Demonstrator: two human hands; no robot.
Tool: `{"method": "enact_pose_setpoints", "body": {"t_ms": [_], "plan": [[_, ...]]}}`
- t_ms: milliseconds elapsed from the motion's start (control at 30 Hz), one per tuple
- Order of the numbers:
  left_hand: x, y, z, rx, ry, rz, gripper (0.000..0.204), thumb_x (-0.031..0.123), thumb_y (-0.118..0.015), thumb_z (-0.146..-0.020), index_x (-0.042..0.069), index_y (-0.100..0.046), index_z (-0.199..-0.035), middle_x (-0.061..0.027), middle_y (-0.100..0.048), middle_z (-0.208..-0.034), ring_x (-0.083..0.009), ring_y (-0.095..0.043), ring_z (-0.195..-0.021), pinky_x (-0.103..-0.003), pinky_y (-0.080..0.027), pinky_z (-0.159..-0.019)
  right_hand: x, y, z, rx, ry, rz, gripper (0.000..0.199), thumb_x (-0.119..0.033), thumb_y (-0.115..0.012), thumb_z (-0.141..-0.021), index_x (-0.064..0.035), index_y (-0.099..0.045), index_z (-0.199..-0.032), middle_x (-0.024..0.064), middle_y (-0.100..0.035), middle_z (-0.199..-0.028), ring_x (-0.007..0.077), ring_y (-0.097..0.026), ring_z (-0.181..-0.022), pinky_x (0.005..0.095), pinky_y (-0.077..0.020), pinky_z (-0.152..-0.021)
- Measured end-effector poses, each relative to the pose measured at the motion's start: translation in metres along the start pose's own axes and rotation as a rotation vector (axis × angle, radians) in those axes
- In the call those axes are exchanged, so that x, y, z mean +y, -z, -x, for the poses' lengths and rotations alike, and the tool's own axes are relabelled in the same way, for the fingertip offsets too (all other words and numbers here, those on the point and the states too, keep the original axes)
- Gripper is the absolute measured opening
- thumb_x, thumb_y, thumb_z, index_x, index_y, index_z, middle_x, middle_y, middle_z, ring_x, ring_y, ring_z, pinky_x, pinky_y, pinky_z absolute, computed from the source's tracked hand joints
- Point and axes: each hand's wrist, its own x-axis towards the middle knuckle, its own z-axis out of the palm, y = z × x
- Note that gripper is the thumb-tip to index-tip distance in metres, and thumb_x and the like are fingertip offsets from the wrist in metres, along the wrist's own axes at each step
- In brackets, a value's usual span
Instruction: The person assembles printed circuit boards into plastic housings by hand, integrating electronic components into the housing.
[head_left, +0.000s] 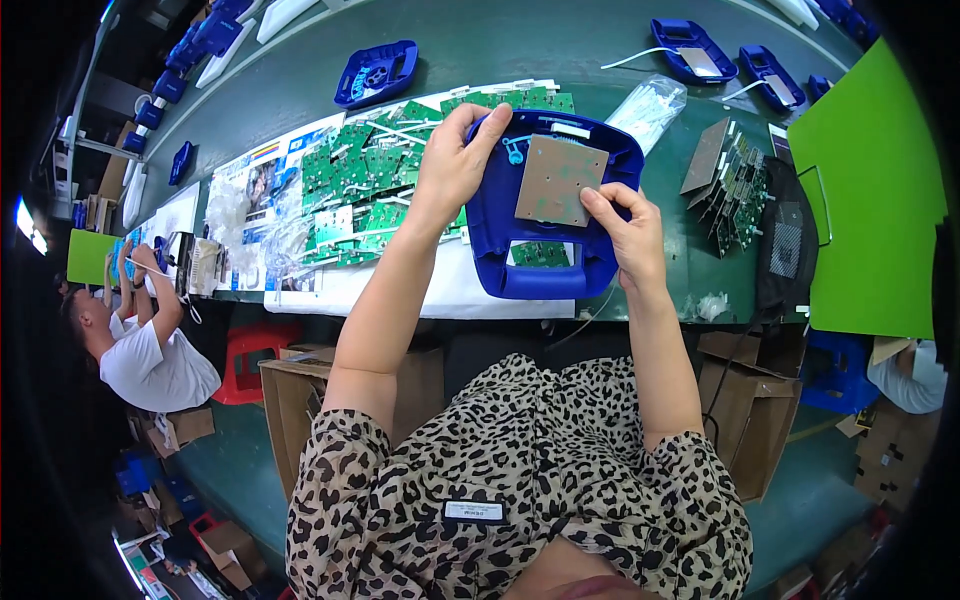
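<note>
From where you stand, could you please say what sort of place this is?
Probably an electronics assembly workshop: a blue housing and a brown board are held together, green circuit boards lie heaped nearby, and more housings sit farther back.

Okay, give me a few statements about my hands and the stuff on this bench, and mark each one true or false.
1. The left hand holds the blue housing by its rim. True.
2. The right hand is clear of the blue housing. False: it is on it, with its thumb at the edge of the brown board.
3. Green circuit boards lie on the bench. True.
4. The large panel at the right is red. False: it is bright green.
</note>
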Motion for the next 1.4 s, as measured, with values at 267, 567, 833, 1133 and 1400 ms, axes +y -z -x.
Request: {"method": "enact_pose_setpoints", "body": {"t_ms": [267, 567, 833, 1133, 1400], "plan": [[0.015, 0.004, 0.024, -0.097, 0.089, 0.301, 0.041, 0.028, -0.064, -0.081, -0.002, -0.051, -0.105, -0.0077, -0.060, -0.089, -0.0145, -0.056, -0.081, -0.027, -0.044, -0.074, -0.008, 0.007, -0.005, 0.013, 0.286, 0.428, 0.018, -0.015, -0.069, -0.074, -0.0012, -0.060, -0.067, -0.0006, -0.054, -0.067, 0.0086, -0.042, -0.075, 0.0236, -0.0333, -0.067], [0.002, -0.001, 0.052, -0.074, 0.334, 0.758, 0.035, 0.020, -0.058, -0.086, 0.002, -0.049, -0.114, -0.0047, -0.056, -0.105, -0.0113, -0.053, -0.097, -0.027, -0.042, -0.085, -0.019, 0.010, -0.009, -0.100, 0.310, 0.377, 0.018, -0.017, -0.071, -0.072, -0.0014, -0.061, -0.072, 0.0050, -0.052, -0.081, 0.0132, -0.048, -0.077, 0.0245, -0.0362, -0.070], [-0.004, -0.003, 0.051, -0.086, 0.205, 0.446, 0.057, 0.012, -0.077, -0.064, 0.001, -0.048, -0.112, -0.0092, -0.057, -0.104, -0.0171, -0.055, -0.095, -0.030, -0.045, -0.084, -0.032, 0.001, -0.009, -0.072, 0.346, 0.622, 0.022, -0.019, -0.071, -0.070, -0.0003, -0.059, -0.068, 0.0073, -0.052, -0.080, 0.0157, -0.050, -0.075, 0.0265, -0.0379, -0.068], [-0.025, -0.016, 0.054, 0.044, 0.068, 0.220, 0.052, 0.011, -0.076, -0.063, 0.000, -0.051, -0.108, -0.0098, -0.060, -0.099, -0.0171, -0.058, -0.090, -0.030, -0.047, -0.081, -0.020, 0.005, -0.016, -0.083, 0.303, 0.646, 0.025, -0.021, -0.071, -0.070, -0.0001, -0.058, -0.066, 0.0060, -0.051, -0.073, 0.0151, -0.049, -0.073, 0.0266, -0.0376, -0.065], [-0.034, -0.007, 0.049, -0.108, 0.363, 0.540, 0.055, 0.006, -0.076, -0.062, 0.002, -0.051, -0.110, -0.0082, -0.060, -0.100, -0.0179, -0.058, -0.090, -0.031, -0.047, -0.080, -0.009, 0.000, -0.014, -0.047, 0.232, 0.725, 0.027, -0.028, -0.073, -0.066, -0.0054, -0.059, -0.067, 0.0091, -0.055, -0.080, 0.0238, -0.054, -0.073, 0.0346, -0.0427, -0.066]]}}
